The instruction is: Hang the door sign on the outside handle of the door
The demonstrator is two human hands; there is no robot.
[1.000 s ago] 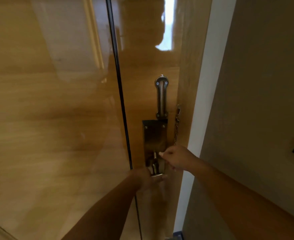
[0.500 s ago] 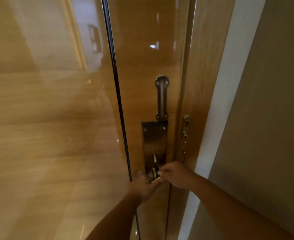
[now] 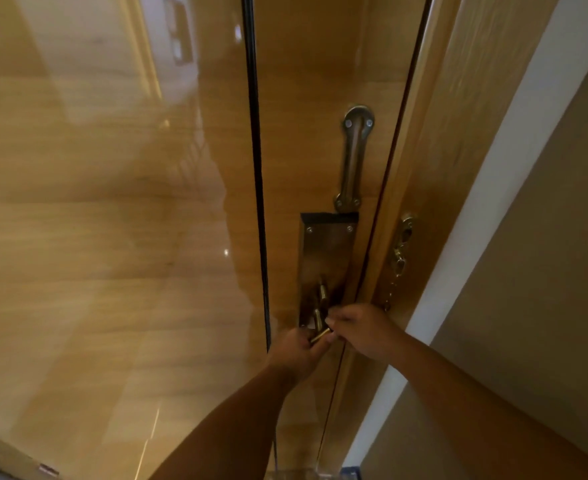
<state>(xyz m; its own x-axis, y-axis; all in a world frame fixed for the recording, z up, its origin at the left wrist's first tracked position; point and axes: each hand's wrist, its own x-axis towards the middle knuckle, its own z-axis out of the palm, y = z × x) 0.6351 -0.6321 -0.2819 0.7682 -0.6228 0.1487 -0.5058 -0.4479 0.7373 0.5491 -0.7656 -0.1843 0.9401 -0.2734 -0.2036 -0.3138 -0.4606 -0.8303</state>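
A brass lever door handle (image 3: 320,336) sticks out from the bottom of a dark metal lock plate (image 3: 327,251) on the glossy wooden door (image 3: 320,64). My left hand (image 3: 296,355) is wrapped around the handle from below. My right hand (image 3: 365,330) is just right of it, fingers curled and pinched at the handle's tip. What they pinch is hidden. No door sign shows anywhere in view.
A metal guard bar (image 3: 353,157) is screwed to the door above the plate. A brass security chain (image 3: 398,268) hangs on the wooden door frame (image 3: 458,133) to the right. A glossy wood panel (image 3: 112,237) fills the left, and a beige wall (image 3: 545,271) the right.
A thin dark gap now shows between the door edge and the frame. My view has shifted closer. Both hands stay at the handle, lower in the frame than before.
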